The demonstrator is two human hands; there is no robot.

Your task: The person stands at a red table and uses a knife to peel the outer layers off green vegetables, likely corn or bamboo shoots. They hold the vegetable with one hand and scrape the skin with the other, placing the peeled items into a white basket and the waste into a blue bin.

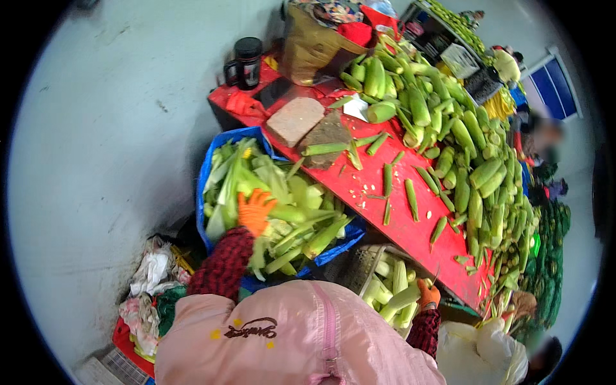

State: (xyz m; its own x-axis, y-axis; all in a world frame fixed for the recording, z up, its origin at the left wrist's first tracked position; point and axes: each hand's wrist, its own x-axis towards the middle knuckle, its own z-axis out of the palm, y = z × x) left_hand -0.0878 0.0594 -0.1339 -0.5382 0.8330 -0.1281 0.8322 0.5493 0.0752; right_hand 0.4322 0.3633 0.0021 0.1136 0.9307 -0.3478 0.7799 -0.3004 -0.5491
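Orange gloves cover both hands. My left hand [255,211] lies with spread fingers on green corn husks [288,192] that fill a blue bag [203,192] at the table's near side. Over a grey perforated basket [361,263] of peeled corn cobs [385,284], my right hand [428,294] is closed around something at the end of a pale cob; a thin dark pointed thing sticks up from it, too small to name. A large heap of unpeeled corn [462,144] covers the far side of the red table [365,187].
Two stone slabs [296,120] lie near the table's left end, beside a black lidded mug [248,62] and a large golden bag [313,48]. Loose husk pieces [411,199] are scattered over the tabletop. A white sack [476,353] stands at lower right; other people are beyond the heap.
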